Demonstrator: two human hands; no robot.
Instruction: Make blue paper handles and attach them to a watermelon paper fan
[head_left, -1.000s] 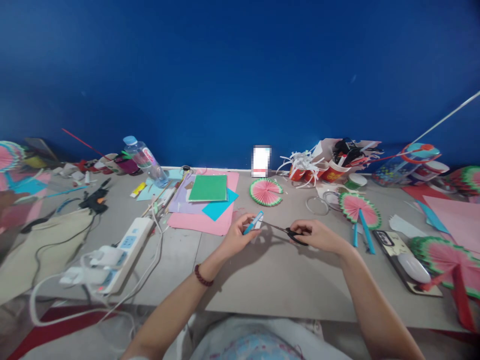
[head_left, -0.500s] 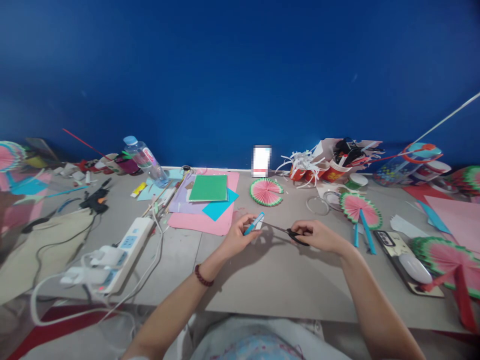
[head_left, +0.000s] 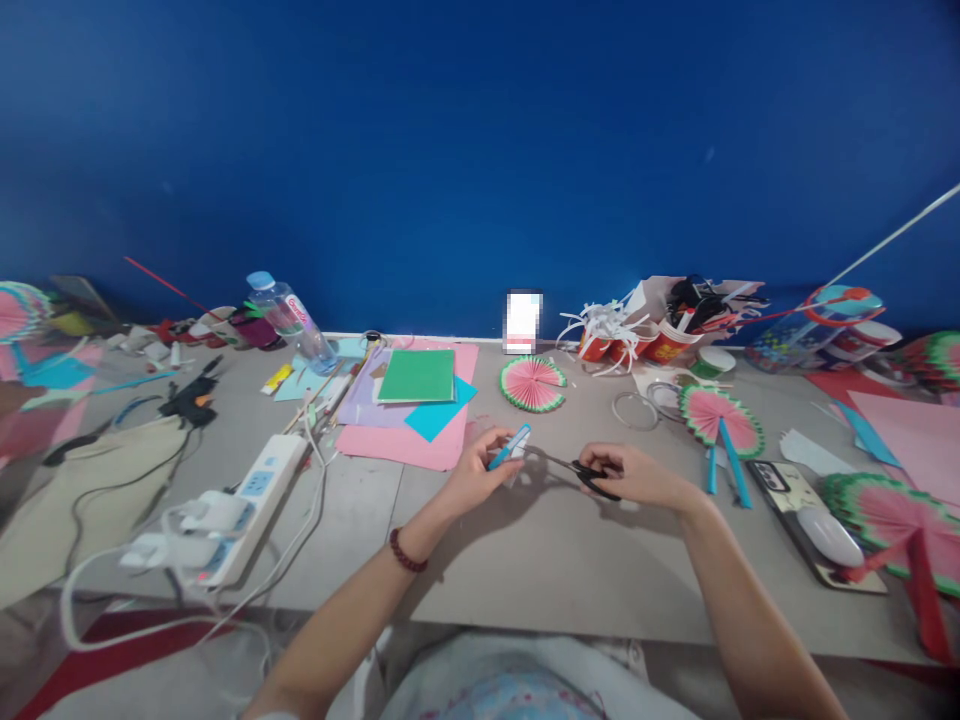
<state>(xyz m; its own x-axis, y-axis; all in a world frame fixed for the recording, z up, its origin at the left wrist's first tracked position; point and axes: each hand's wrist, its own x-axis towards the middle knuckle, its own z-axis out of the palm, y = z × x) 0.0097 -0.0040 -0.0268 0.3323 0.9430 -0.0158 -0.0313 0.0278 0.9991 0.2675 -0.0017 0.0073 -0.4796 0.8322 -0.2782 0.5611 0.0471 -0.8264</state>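
My left hand (head_left: 474, 470) is closed in a pinch on a small blue strip with a white end (head_left: 510, 445), held just above the grey table (head_left: 555, 560). My right hand (head_left: 634, 472) is closed on the black handles of a pair of scissors (head_left: 577, 468). The thin blades point left and meet the white end of the strip. Both hands hover at the middle of the table, close together.
Stacked pink, green and blue paper sheets (head_left: 416, 400) lie behind my left hand. Watermelon paper fans (head_left: 532, 384) (head_left: 720, 418) sit beyond. A power strip (head_left: 236, 505) with cables is at left, a plastic bottle (head_left: 289, 320) behind it. Red cups (head_left: 645, 345) and a phone (head_left: 802, 500) are at right.
The scissors have slid slightly left toward the strip's end; the right hand shifted a little. The left hand has barely moved.
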